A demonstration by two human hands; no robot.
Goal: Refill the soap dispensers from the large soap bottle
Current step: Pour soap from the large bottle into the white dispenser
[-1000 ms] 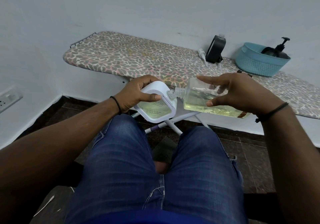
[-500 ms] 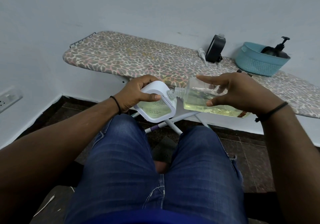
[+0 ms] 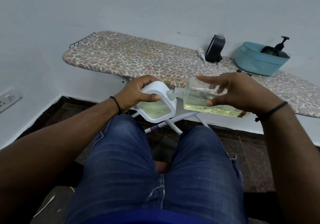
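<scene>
Now the large soap bottle (image 3: 206,100) lies tilted between the thumb and fingers (image 3: 210,80) of the right hand (image 3: 242,92), its neck touching the white dispenser (image 3: 155,106), which the left hand (image 3: 136,92) grips above the knees.

The ironing board (image 3: 138,59) wears a leopard-spot cover of grey blotches on cream with pink patches. The dispenser (image 3: 156,102) is white, with pale yellow-green liquid behind its window; the clear bottle (image 3: 199,99) holds the same pale yellow liquid. The basket (image 3: 256,62) is teal with a woven lattice, and the pump (image 3: 280,46) in it is black. The jeans (image 3: 147,171) are dark blue, the wall (image 3: 138,3) pale grey-blue, the floor tiles (image 3: 242,151) dark brown.
</scene>
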